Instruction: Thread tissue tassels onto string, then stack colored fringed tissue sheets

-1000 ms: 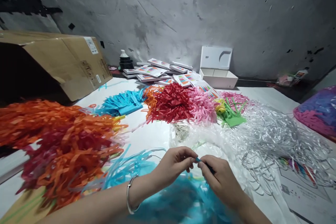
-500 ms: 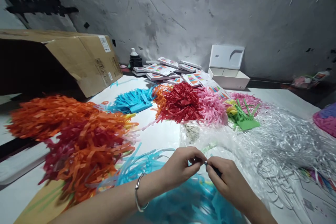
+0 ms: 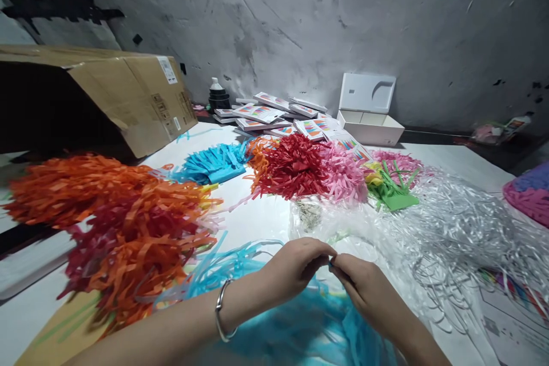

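Observation:
My left hand [image 3: 294, 270] and my right hand [image 3: 364, 291] meet fingertip to fingertip low in the middle, both pinched closed on a small blue strip end [image 3: 331, 263]. Under my wrists lies a heap of light-blue fringed tissue paper [image 3: 295, 326]. A silver bangle [image 3: 221, 311] circles my left wrist. What exactly sits between the fingertips is mostly hidden.
Orange and red fringe piles [image 3: 124, 223] lie left. Blue [image 3: 212, 163], red [image 3: 291, 168], pink [image 3: 343, 174] and green [image 3: 392, 189] bundles lie beyond. Silver shreds [image 3: 463, 229] spread right. A cardboard box [image 3: 111, 97], stacked packets [image 3: 274, 117] and a white open box [image 3: 369, 117] stand by the wall.
My hands have drawn closer together, fingertips now touching. The view has shifted slightly; the piles on the table have not moved.

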Tool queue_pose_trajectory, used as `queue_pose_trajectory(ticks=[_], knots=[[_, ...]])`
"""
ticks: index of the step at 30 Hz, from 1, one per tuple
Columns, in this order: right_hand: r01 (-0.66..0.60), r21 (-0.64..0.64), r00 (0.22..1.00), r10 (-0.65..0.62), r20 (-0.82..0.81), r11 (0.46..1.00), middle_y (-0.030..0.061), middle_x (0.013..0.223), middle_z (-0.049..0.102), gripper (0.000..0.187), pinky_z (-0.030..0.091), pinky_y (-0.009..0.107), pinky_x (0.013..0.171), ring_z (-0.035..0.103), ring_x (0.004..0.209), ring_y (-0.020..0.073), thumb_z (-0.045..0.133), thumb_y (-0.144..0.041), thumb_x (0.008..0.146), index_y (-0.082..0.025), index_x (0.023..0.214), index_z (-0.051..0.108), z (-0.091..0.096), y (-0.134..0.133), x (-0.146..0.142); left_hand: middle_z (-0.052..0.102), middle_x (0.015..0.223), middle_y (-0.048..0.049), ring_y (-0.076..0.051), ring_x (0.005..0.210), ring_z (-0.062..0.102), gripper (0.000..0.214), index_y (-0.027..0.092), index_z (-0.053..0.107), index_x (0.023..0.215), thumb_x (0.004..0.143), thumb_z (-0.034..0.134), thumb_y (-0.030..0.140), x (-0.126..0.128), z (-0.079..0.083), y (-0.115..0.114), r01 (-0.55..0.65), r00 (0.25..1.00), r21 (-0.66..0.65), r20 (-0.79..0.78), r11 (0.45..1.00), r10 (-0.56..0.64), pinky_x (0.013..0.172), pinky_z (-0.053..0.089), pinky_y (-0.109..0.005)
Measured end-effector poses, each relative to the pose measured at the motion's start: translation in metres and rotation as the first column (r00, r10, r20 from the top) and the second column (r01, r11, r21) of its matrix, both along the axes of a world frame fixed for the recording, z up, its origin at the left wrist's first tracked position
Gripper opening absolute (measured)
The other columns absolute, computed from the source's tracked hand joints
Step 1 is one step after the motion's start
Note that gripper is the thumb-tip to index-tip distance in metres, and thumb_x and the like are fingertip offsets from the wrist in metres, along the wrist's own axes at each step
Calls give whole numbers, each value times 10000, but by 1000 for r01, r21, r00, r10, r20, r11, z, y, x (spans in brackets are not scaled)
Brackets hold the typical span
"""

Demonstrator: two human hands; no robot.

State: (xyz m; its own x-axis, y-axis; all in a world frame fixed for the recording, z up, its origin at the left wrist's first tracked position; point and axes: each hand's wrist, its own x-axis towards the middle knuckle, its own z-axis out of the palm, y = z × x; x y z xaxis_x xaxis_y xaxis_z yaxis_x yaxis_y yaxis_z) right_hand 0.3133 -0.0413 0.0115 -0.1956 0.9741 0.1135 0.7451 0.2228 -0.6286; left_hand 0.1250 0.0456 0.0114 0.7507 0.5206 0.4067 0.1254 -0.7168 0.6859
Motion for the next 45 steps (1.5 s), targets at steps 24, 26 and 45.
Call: queue_pose_trajectory(ticks=[24,26,45], knots=[[95,197,982,-59,-181,976,-10,747,618,246,412,240,620,583,656,132,447,-268,1018,-210,857,622,-6,-3,-7,706,708,-30,-144,652,666,95,143,717,873,846,629,166,4,13,0,-136,986,-405,-144,904,83,618,515,-211],[81,196,982,-44,-183,977,-8,761,640,225,431,235,621,606,665,134,466,-270,1019,-214,884,637,-7,-2,-8,673,635,-14,-135,591,652,90,134,716,826,845,639,177,3,14,1,-149,982,-441,-170,885,81,568,504,-196],[-65,460,991,4,133,886,36,971,733,242,584,286,758,718,882,195,472,-414,1032,-244,1077,638,-33,4,-12,709,813,-16,-156,730,616,187,176,667,820,745,602,17,-39,18,4,-149,964,-45,-231,988,134,677,487,-234]])
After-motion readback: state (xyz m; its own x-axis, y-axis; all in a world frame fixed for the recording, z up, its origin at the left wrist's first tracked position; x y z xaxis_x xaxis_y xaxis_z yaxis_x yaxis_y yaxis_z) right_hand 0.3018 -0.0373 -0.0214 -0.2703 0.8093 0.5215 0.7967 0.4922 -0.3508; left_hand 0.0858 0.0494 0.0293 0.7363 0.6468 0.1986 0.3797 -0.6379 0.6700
